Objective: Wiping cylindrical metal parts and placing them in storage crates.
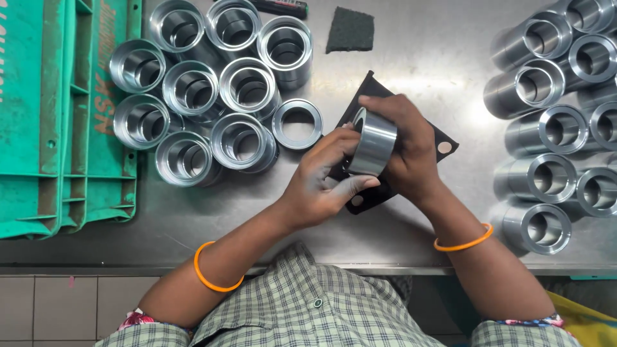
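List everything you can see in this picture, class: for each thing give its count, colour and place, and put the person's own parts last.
Steel sleeve: one, silver, held in both hands over the black mat.
Black mat: one, flat with holes, under the hands.
Left sleeve group: about ten, silver, upright beside the crate.
Short ring: one, silver, right of that group.
Right sleeve group: about ten, silver, lying at the right edge.
Scouring pad: one, dark green, top centre.
Crate: one, green, far left.
Table: one, steel.
Bangles: two, orange, one on each wrist.
Left hand: on the sleeve.
Right hand: gripping the sleeve.
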